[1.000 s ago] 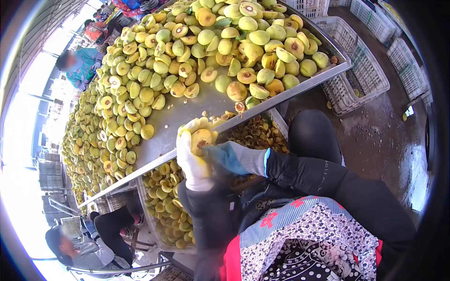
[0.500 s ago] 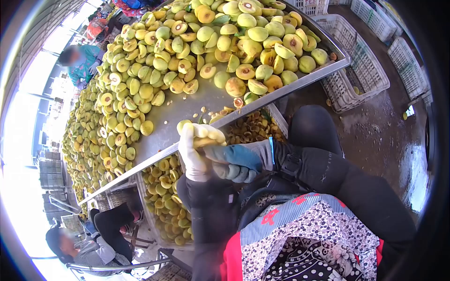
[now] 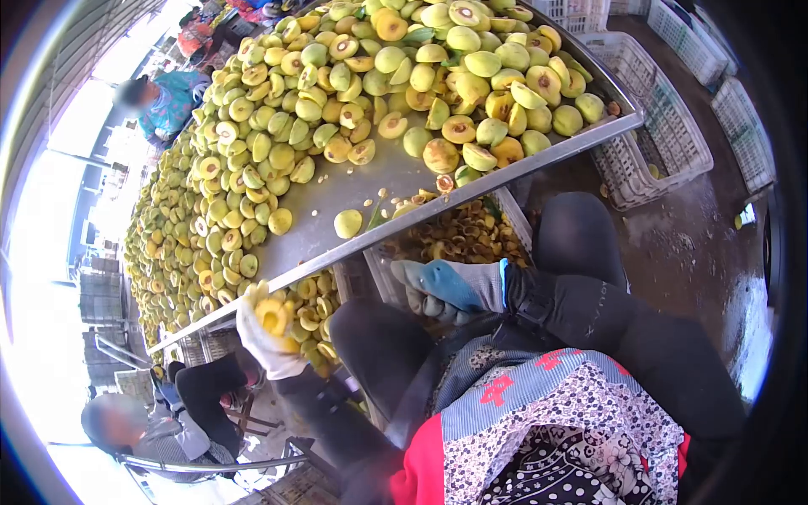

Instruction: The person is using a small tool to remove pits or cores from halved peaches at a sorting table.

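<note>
Fingers first, head view (only one): white-gloved left hand (image 3: 268, 332) has them closed round a round, yellow-fleshed fruit half (image 3: 273, 317), cut face w/ its hollow turned toward the camera. Hand + fruit are just off the near rim of the long grey metal table (image 3: 311, 231), beside a mass of yellow-green fruit halves (image 3: 310, 316) under that rim; touching these or not, can't tell. Blue-and-grey-gloved right hand (image 3: 450, 288) is also on the table's near side, farther right, fingers curled in; whether they grip anything, can't tell. Next to it, partly under the table rim, white plastic crate (image 3: 515, 212) of brownish-yellow scraps. On the table: big heap of yellow-green halved fruit (image 3: 337, 93), plus one lone pale-yellow half (image 3: 348, 224) nr the rim beside a narrow green leaf (image 3: 375, 217).

Handling, judging by looks: held half prob. light, fairly firm, cut flesh wet + slippery, edges apt to bruise if squeezed. Best hold = round the skin side, light pressure, thumb off the hollow.

Writing: tiny pale letters (image 3: 601, 296) on the black right sleeve (image 3: 581, 313), too small to read. Red marks (image 3: 497, 389) on the blue-grey striped cloth (image 3: 522, 379) at the lap may be print, can't read. No brand or label legible on gloves, crate or table
</note>
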`<action>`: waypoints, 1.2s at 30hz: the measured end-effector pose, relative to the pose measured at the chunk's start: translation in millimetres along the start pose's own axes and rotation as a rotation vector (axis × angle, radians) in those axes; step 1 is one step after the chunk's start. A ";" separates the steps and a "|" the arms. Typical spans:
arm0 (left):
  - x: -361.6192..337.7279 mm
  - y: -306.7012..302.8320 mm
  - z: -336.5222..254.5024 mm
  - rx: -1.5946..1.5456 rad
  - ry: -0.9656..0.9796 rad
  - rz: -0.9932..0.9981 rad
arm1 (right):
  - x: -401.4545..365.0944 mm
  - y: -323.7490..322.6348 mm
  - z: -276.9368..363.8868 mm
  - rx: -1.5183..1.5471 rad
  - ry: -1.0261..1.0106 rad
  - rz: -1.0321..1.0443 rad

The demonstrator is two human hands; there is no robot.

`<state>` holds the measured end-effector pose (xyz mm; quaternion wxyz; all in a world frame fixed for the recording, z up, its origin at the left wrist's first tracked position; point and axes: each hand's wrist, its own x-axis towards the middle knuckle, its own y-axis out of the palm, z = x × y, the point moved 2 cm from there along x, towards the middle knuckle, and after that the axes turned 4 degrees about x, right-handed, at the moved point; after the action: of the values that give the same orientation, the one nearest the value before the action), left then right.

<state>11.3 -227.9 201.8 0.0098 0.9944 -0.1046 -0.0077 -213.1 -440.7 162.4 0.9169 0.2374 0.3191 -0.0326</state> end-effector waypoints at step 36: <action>-43.0 181.7 10.2 -0.025 -0.162 0.712 | 28.2 -19.3 14.7 -0.284 -0.787 -0.471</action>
<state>-68.7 -396.9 196.0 0.0159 0.8916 -0.4447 -0.0838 -186.4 -461.9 147.5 0.9592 0.0006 -0.0061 -0.2828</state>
